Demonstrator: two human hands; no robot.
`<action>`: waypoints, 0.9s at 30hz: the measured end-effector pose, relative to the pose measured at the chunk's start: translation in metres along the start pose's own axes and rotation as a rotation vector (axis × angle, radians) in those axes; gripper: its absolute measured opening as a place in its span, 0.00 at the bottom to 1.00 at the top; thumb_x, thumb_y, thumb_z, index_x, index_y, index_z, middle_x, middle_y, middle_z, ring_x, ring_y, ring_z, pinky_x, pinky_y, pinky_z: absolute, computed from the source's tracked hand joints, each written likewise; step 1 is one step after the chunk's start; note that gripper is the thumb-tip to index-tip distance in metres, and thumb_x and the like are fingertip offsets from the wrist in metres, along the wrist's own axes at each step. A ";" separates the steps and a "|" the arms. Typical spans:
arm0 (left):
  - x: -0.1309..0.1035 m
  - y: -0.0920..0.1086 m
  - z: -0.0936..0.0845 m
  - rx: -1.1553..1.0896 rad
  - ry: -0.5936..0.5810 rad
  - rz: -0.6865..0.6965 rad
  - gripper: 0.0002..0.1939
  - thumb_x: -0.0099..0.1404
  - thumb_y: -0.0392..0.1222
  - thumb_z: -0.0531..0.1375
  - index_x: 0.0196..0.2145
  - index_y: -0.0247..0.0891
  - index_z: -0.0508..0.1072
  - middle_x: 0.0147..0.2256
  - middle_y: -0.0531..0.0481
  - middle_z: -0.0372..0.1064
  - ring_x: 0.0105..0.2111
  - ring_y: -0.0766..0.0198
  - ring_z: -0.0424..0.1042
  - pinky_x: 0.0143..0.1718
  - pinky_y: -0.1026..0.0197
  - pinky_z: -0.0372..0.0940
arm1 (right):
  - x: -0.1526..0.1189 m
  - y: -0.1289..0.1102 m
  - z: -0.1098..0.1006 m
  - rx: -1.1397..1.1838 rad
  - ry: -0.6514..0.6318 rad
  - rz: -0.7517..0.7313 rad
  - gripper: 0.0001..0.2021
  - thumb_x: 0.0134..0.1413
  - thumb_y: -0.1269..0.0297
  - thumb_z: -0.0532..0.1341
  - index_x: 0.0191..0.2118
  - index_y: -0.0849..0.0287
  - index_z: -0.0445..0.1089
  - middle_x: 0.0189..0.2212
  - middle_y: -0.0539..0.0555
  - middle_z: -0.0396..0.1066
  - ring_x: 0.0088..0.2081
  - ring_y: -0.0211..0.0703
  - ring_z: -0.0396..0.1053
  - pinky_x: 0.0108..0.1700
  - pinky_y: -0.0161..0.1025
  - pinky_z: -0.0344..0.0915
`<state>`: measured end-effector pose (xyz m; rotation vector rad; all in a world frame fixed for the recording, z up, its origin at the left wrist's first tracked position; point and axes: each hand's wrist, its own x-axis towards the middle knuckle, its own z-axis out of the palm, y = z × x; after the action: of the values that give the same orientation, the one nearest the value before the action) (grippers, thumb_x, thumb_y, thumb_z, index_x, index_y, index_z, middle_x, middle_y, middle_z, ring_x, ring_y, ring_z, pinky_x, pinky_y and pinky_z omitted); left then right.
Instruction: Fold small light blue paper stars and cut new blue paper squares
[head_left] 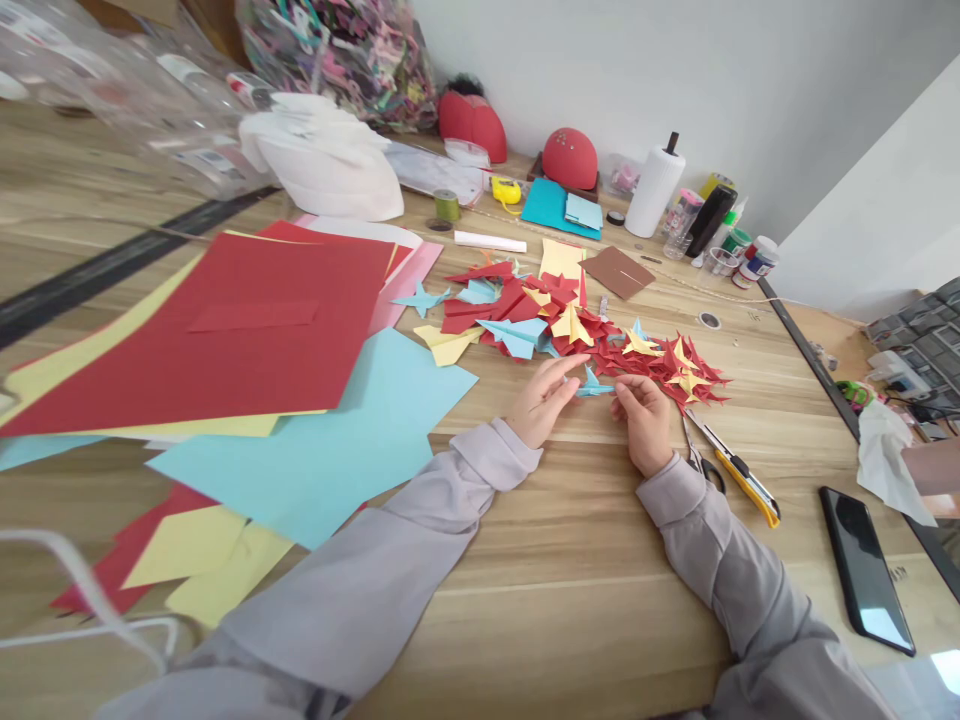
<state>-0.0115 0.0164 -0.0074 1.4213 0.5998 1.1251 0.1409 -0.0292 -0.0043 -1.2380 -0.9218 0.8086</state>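
Observation:
A small folded blue paper piece (pixel 592 384) is held between both hands above the wooden table (pixel 525 590). My left hand (pixel 541 400) touches its left end with thumb and fingers. At its right end my right hand (pixel 643 418) pinches the paper between thumb and forefinger. Just beyond the hands lies a pile of folded red paper (pixel 510 308), mixed with blue and yellow pieces. A blue folded piece (pixel 514 337) rests on the pile's near side, and red and yellow folded shapes (pixel 686 372) spread to the right.
Large red sheets (pixel 300 330) and blue sheets (pixel 322 430) cover the left. Scissors (pixel 701 462), a yellow cutter (pixel 742 475) and a phone (pixel 866 570) lie right. Bottles (pixel 656 190) stand behind. Another person's arm (pixel 932 468) shows at the right edge beside white tissue (pixel 885 455).

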 end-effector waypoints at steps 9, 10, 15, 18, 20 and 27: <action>-0.002 0.001 -0.003 0.103 -0.224 0.004 0.14 0.61 0.44 0.56 0.41 0.37 0.76 0.44 0.41 0.65 0.44 0.56 0.67 0.40 0.57 0.67 | -0.001 0.000 -0.001 0.007 -0.047 -0.025 0.07 0.47 0.62 0.63 0.33 0.58 0.68 0.19 0.45 0.64 0.19 0.33 0.61 0.20 0.31 0.57; -0.002 0.001 -0.003 0.128 -0.236 0.014 0.14 0.61 0.43 0.56 0.41 0.37 0.76 0.44 0.42 0.66 0.44 0.56 0.67 0.43 0.56 0.66 | 0.000 0.000 -0.001 0.010 -0.040 -0.023 0.08 0.47 0.62 0.63 0.33 0.58 0.68 0.18 0.45 0.64 0.19 0.33 0.60 0.20 0.31 0.57; -0.001 0.005 -0.005 0.237 -0.317 0.041 0.16 0.62 0.38 0.53 0.45 0.37 0.74 0.41 0.44 0.68 0.43 0.58 0.67 0.48 0.55 0.61 | 0.000 -0.001 -0.002 0.015 -0.008 -0.025 0.08 0.47 0.61 0.63 0.32 0.58 0.67 0.18 0.44 0.64 0.18 0.33 0.60 0.20 0.32 0.56; -0.002 0.005 -0.005 0.298 -0.342 0.027 0.18 0.62 0.37 0.52 0.48 0.36 0.72 0.37 0.45 0.68 0.40 0.60 0.67 0.45 0.57 0.61 | -0.001 -0.001 -0.002 0.017 -0.007 -0.033 0.08 0.47 0.60 0.63 0.32 0.58 0.67 0.17 0.44 0.64 0.18 0.32 0.59 0.20 0.31 0.56; -0.002 0.004 -0.004 0.328 -0.343 0.016 0.19 0.61 0.37 0.53 0.50 0.35 0.71 0.37 0.45 0.68 0.39 0.61 0.67 0.43 0.58 0.62 | -0.001 -0.002 -0.001 0.017 -0.012 -0.037 0.08 0.47 0.60 0.63 0.32 0.58 0.67 0.18 0.44 0.64 0.18 0.32 0.59 0.20 0.31 0.56; -0.003 0.002 -0.001 0.306 -0.320 0.068 0.18 0.59 0.37 0.56 0.48 0.38 0.72 0.45 0.43 0.70 0.46 0.57 0.68 0.45 0.58 0.63 | -0.001 -0.004 -0.001 -0.039 -0.033 -0.080 0.09 0.48 0.58 0.62 0.33 0.57 0.67 0.20 0.45 0.64 0.20 0.33 0.60 0.22 0.32 0.57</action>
<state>-0.0144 0.0139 -0.0061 1.8541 0.5104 0.8552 0.1416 -0.0309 -0.0003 -1.2170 -1.0114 0.7528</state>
